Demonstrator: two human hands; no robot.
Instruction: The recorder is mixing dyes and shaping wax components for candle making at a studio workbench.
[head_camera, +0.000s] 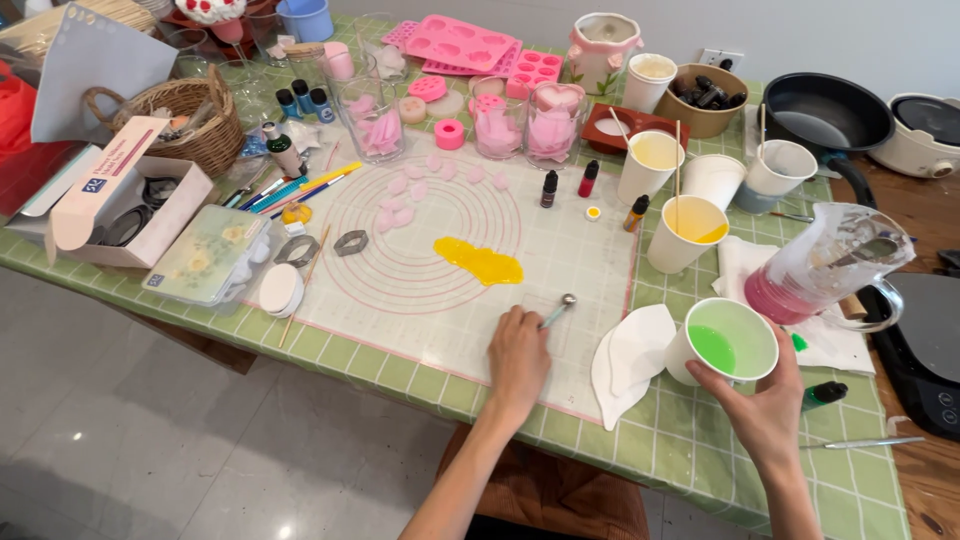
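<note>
Green liquid fills the bottom of a white paper cup, which the right hand grips from below and behind, fingers wrapped around its wall, tilting it toward the camera near the front right of the bench. The left hand rests on the translucent silicone mat with pink concentric rings, fingers closed on a small metal ball-tipped tool with a pale blue handle, its ball touching the mat. Just beyond the tool lies a yellow wax-like puddle, spread on the mat and apart from the ball tip. Left of the cup sits a white curved paper piece; behind it stands another white paper cup of yellow liquid with a wooden stick. The work looks to be at the colour-pouring step, yellow already laid down; a following pour would call for a steady wrist and a slow tilt.
</note>
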